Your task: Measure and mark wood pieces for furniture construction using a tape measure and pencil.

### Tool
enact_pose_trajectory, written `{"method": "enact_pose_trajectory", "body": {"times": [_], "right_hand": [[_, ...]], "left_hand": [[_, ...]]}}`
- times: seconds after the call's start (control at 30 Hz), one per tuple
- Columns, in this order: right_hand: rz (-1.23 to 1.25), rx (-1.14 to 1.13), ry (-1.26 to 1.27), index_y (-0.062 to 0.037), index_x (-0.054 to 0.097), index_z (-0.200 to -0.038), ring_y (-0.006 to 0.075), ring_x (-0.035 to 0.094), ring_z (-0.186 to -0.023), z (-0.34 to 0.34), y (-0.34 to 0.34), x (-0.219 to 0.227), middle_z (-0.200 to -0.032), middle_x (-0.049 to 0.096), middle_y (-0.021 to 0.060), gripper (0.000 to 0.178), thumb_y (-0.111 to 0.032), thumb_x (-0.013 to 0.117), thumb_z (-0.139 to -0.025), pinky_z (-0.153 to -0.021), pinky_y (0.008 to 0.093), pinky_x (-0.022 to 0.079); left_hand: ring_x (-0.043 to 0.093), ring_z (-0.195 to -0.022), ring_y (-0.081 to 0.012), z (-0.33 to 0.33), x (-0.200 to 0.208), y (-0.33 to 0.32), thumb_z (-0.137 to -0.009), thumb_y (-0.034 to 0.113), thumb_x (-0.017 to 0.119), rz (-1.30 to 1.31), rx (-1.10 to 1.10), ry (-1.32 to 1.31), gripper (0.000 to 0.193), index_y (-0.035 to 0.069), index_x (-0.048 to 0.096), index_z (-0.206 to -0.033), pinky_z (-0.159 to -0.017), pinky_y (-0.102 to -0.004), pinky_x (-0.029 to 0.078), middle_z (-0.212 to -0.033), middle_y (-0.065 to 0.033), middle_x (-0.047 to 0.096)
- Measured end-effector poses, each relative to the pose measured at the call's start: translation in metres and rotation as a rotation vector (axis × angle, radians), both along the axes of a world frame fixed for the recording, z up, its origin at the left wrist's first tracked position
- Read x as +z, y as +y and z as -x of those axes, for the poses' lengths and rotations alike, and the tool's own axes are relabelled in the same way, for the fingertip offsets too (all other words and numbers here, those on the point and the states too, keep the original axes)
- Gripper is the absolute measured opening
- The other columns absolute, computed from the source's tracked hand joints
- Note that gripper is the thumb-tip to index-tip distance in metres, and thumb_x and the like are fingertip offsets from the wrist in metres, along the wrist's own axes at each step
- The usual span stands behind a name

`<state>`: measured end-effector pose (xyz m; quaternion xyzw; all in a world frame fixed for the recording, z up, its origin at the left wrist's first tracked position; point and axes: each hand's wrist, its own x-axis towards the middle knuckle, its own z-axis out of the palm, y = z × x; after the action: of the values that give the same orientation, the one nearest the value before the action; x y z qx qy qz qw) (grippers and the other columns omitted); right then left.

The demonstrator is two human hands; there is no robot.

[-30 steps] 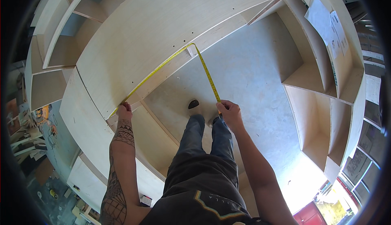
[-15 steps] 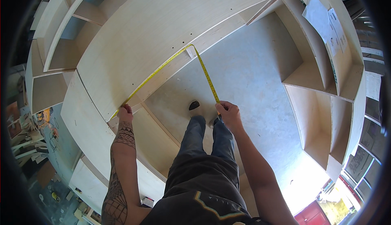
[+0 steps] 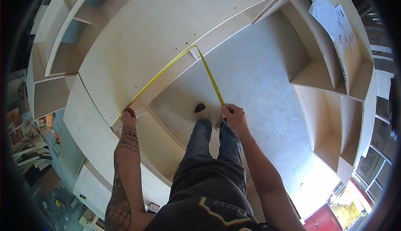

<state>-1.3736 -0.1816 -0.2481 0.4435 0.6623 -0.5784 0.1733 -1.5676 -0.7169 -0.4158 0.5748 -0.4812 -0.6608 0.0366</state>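
Note:
A yellow tape measure blade (image 3: pixel 212 80) runs along the front edge of a pale plywood top (image 3: pixel 138 43), then bends sharply near the edge's middle and slants down toward me. My left hand (image 3: pixel 129 116) pinches the blade at the panel's left corner, by a seam with the adjoining panel. Its far end reaches a little past those fingers. My right hand (image 3: pixel 234 117) grips the other end above my legs; the tape's case is mostly hidden in the palm. Beneath the top's edge shows a lighter rail (image 3: pixel 175 69) of the cabinet frame.
Open plywood shelving (image 3: pixel 328 126) stands at the right, with white paper sheets (image 3: pixel 325 15) on its upper part. More open shelves (image 3: pixel 67 57) rise at the upper left. My feet are on grey floor (image 3: pixel 255 68) inside the cabinets. A red cabinet (image 3: pixel 323 220) shows at lower right.
Both hands and the tape keep nearly the same place. The view has shifted very slightly.

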Motion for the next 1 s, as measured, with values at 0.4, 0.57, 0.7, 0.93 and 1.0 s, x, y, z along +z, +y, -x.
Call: {"method": "enact_pose_trajectory", "body": {"times": [0.4, 0.57, 0.7, 0.93, 1.0], "right_hand": [[0.008, -0.027, 0.010, -0.0042, 0.078, -0.112, 0.0076, 0.058, -0.062, 0.002, -0.004, 0.004, -0.072, 0.067, -0.0012, 0.040, -0.037, 0.072, -0.091, -0.059, 0.0287, 0.047], [-0.002, -0.017, 0.020, -0.0028, 0.078, -0.111, 0.0073, 0.058, -0.062, 0.002, -0.005, 0.005, -0.072, 0.066, -0.0010, 0.039, -0.036, 0.072, -0.092, -0.059, 0.0283, 0.046], [0.001, -0.028, 0.047, -0.0024, 0.078, -0.111, 0.0071, 0.058, -0.062, 0.002, -0.005, 0.006, -0.072, 0.067, -0.0009, 0.039, -0.036, 0.072, -0.092, -0.059, 0.0283, 0.046], [-0.019, -0.006, 0.036, -0.0025, 0.078, -0.113, 0.0074, 0.059, -0.064, 0.002, -0.006, 0.009, -0.074, 0.067, -0.0002, 0.039, -0.035, 0.071, -0.092, -0.061, 0.0281, 0.047], [-0.013, -0.024, 0.034, -0.0018, 0.077, -0.113, 0.0075, 0.060, -0.065, 0.001, -0.006, 0.007, -0.074, 0.068, 0.0001, 0.040, -0.035, 0.071, -0.092, -0.062, 0.0278, 0.048]], "left_hand": [[0.067, -0.068, -0.0119, -0.001, 0.002, 0.000, -0.105, 0.016, 0.055, -0.005, -0.033, -0.006, 0.014, 0.012, 0.067, -0.100, -0.067, -0.0287, 0.059, -0.080, -0.0004, 0.069], [0.067, -0.069, -0.0116, 0.000, 0.003, -0.001, -0.105, 0.017, 0.056, -0.020, -0.031, 0.020, 0.013, 0.012, 0.067, -0.100, -0.067, -0.0284, 0.058, -0.080, 0.0002, 0.069], [0.067, -0.070, -0.0116, -0.002, 0.005, 0.001, -0.106, 0.017, 0.056, -0.036, -0.035, 0.030, 0.013, 0.012, 0.067, -0.100, -0.067, -0.0280, 0.058, -0.081, 0.0005, 0.069], [0.067, -0.072, -0.0120, -0.002, 0.006, 0.004, -0.105, 0.016, 0.057, 0.007, -0.012, 0.002, 0.011, 0.011, 0.067, -0.102, -0.067, -0.0276, 0.058, -0.084, -0.0002, 0.069], [0.068, -0.073, -0.0121, -0.001, 0.005, 0.003, -0.105, 0.015, 0.057, 0.007, -0.011, -0.002, 0.011, 0.011, 0.067, -0.103, -0.068, -0.0279, 0.058, -0.084, -0.0002, 0.069]]}}
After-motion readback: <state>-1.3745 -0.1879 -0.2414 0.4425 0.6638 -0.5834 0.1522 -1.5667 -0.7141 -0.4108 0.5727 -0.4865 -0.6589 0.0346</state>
